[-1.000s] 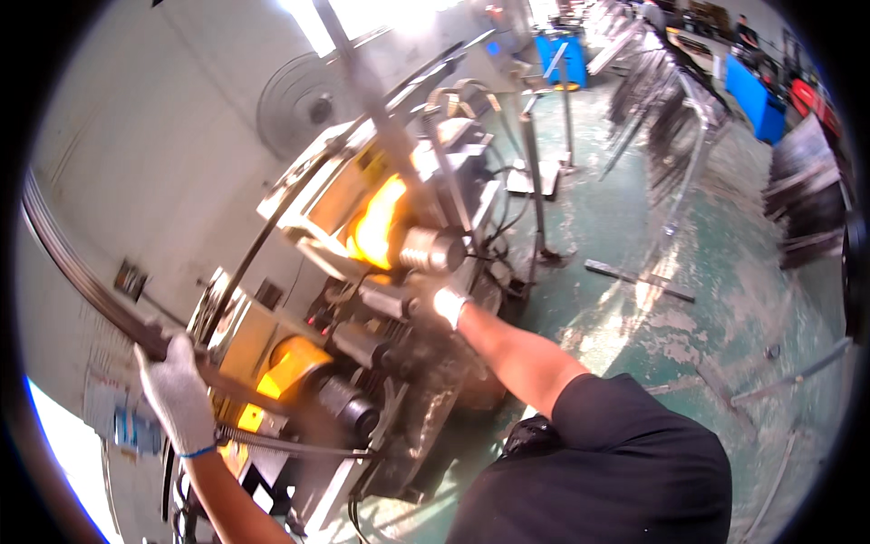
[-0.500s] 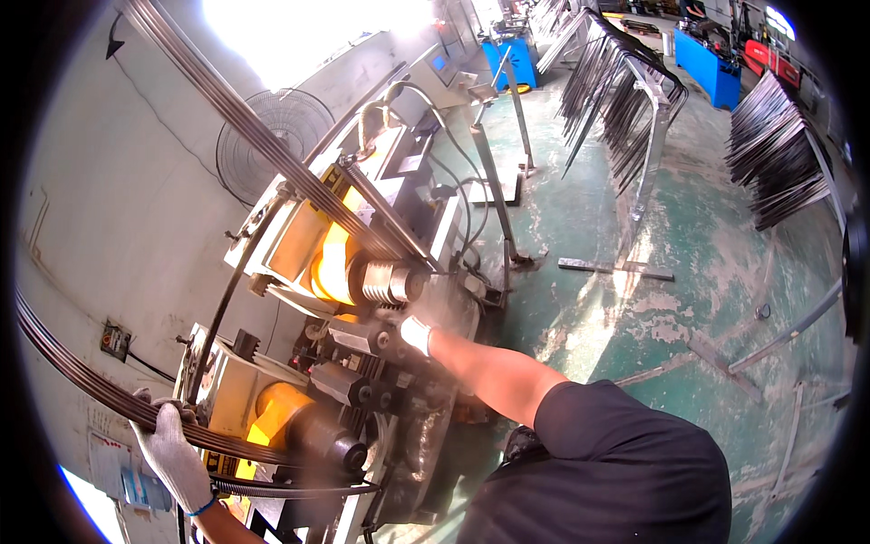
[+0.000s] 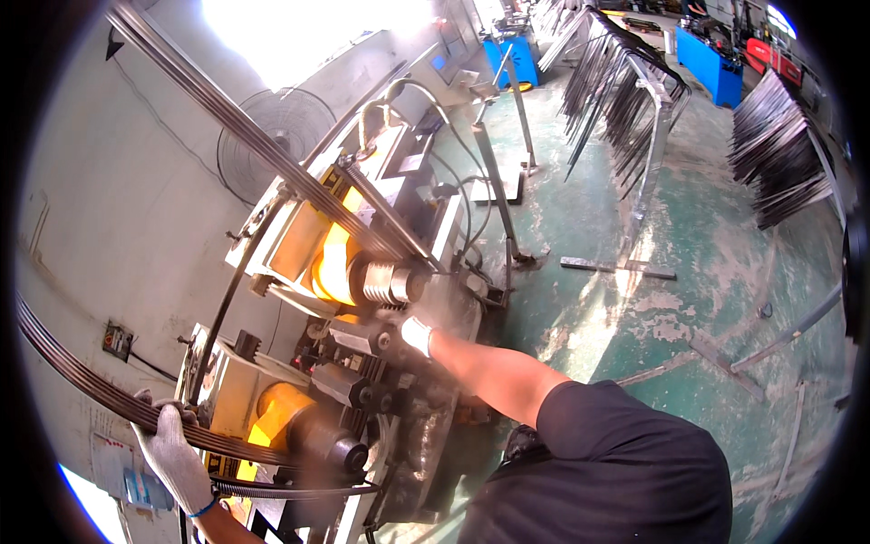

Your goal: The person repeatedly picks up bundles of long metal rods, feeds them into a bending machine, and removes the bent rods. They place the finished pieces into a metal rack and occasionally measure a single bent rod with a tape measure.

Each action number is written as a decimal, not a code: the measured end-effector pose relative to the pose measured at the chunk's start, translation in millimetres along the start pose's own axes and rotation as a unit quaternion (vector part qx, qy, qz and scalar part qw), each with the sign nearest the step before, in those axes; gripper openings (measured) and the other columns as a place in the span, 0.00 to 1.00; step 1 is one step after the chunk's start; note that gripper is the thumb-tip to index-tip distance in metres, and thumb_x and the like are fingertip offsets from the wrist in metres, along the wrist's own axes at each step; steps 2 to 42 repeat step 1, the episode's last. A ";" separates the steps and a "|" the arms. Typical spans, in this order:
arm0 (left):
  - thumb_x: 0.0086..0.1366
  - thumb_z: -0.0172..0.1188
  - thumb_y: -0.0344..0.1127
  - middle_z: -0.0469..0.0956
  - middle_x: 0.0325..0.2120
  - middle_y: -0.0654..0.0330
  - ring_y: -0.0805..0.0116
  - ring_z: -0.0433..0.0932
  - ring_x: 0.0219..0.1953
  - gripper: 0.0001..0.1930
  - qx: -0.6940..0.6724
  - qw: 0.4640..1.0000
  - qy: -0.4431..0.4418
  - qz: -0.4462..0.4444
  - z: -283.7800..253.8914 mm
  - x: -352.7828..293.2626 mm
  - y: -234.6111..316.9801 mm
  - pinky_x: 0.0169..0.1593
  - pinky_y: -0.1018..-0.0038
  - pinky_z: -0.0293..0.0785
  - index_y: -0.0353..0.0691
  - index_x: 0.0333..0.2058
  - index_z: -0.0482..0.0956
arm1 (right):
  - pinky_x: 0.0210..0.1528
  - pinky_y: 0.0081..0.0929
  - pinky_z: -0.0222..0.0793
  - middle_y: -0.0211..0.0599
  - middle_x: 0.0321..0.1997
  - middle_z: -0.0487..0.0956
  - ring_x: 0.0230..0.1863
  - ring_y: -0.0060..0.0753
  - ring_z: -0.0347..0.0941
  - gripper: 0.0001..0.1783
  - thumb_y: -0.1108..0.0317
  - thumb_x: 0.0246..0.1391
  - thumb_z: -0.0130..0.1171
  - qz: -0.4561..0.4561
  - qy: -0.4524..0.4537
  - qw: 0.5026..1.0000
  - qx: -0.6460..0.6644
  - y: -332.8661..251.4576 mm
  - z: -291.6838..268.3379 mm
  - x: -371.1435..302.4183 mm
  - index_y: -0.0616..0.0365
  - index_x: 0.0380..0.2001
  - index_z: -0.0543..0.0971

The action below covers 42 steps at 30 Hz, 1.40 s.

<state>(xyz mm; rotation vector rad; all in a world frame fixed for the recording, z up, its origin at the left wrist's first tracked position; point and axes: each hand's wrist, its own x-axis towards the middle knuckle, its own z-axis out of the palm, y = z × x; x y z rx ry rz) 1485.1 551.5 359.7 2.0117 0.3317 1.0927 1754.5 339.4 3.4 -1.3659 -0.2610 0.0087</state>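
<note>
My left hand (image 3: 174, 446), in a pale knit glove, is closed around a bundle of thin metal rods (image 3: 86, 385) that bends in from the left edge toward the lower part of a bending machine (image 3: 256, 265). My right hand (image 3: 416, 336), also in a white glove, is at the machine's middle beside a dark metal block (image 3: 361, 334). Glare and haze hide its fingers, so what it touches is unclear. Another bundle of rods (image 3: 227, 113) slants down from the upper left to a grooved steel roller (image 3: 390, 282) beside a yellow cylinder (image 3: 333, 263).
A round wire fan (image 3: 272, 136) stands by the white wall. Racks with many hanging bent black rods (image 3: 616, 100) and another black stack (image 3: 781, 150) stand at the right on a worn green floor (image 3: 625, 326). Blue machines (image 3: 707, 68) are farther back.
Almost nothing differs. Both hands keep their places; the view has shifted very slightly.
</note>
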 end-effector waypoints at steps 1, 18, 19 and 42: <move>0.72 0.53 0.26 0.75 0.35 0.61 0.73 0.77 0.34 0.21 -0.005 1.000 -0.004 0.008 3.1 1.9 0.0 0.43 0.74 0.76 0.33 0.62 0.66 | 0.45 0.33 0.75 0.39 0.41 0.87 0.39 0.29 0.79 0.24 0.57 0.60 0.72 0.001 -0.002 1.000 0.001 14.7 2.5 1.7 0.66 0.51 0.84; 0.72 0.53 0.26 0.75 0.35 0.61 0.73 0.77 0.34 0.21 -0.005 1.000 -0.004 0.008 3.1 1.9 0.0 0.43 0.74 0.76 0.33 0.62 0.66 | 0.45 0.33 0.75 0.39 0.41 0.87 0.39 0.29 0.79 0.24 0.57 0.60 0.72 0.001 -0.002 1.000 0.001 14.7 2.5 1.7 0.66 0.51 0.84; 0.72 0.53 0.26 0.75 0.35 0.61 0.73 0.77 0.34 0.21 -0.005 1.000 -0.004 0.008 3.1 1.9 0.0 0.43 0.74 0.76 0.33 0.62 0.66 | 0.45 0.33 0.75 0.39 0.41 0.87 0.39 0.29 0.79 0.24 0.57 0.60 0.72 0.001 -0.002 1.000 0.001 14.7 2.5 1.7 0.66 0.51 0.84; 0.72 0.53 0.26 0.75 0.35 0.61 0.73 0.77 0.34 0.21 -0.005 1.000 -0.004 0.008 3.1 1.9 0.0 0.43 0.74 0.76 0.33 0.62 0.66 | 0.45 0.33 0.75 0.39 0.41 0.87 0.39 0.29 0.79 0.24 0.57 0.60 0.72 0.001 -0.002 1.000 0.001 14.7 2.5 1.7 0.66 0.51 0.84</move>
